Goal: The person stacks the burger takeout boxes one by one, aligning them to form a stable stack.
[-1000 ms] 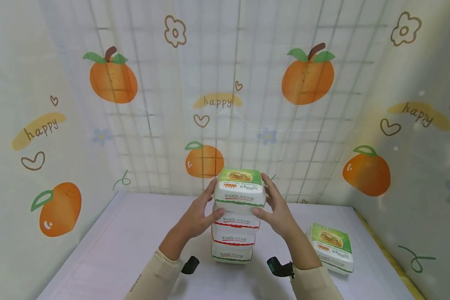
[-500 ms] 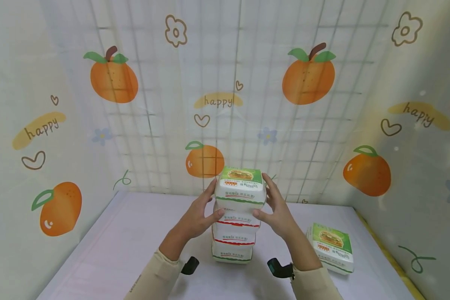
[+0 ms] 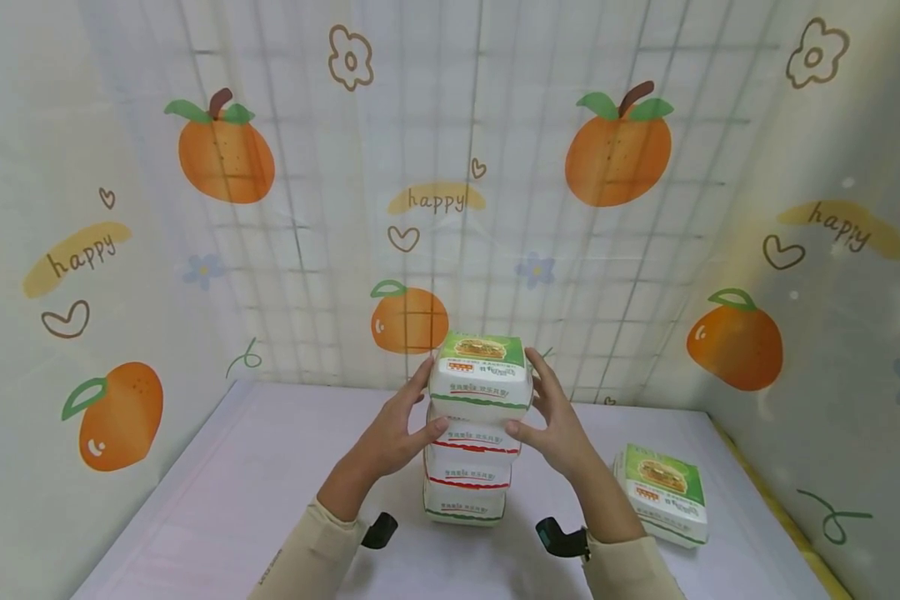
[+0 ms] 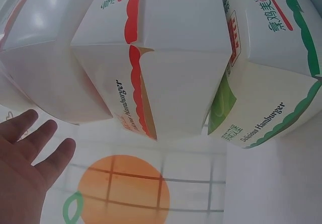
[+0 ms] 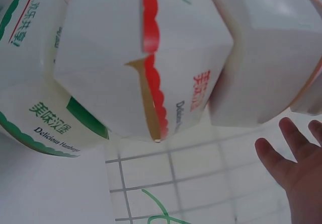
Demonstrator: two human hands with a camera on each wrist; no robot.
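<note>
A stack of several white burger boxes stands at mid-table in the head view. Its top box (image 3: 482, 379) has a green lid with a burger picture and sits a little off line over the red-trimmed boxes (image 3: 471, 454); a green-trimmed box (image 3: 463, 504) forms the base. My left hand (image 3: 397, 425) is at the upper left side, thumb at the front below the top box. My right hand (image 3: 558, 417) mirrors it on the right. Both wrist views show the left fingers (image 4: 53, 153) and right fingers (image 5: 282, 153) spread and extended alongside the upper boxes.
Another green-lidded burger box (image 3: 662, 492) lies to the right on the white table (image 3: 292, 442), beyond my right forearm. A printed curtain (image 3: 510, 125) with oranges hangs over a wire grid behind the table. Black wrist-camera mounts (image 3: 561, 537) stick out at both wrists.
Both hands and the stack hold almost the same place throughout. Only a slight shift of the head view shows.
</note>
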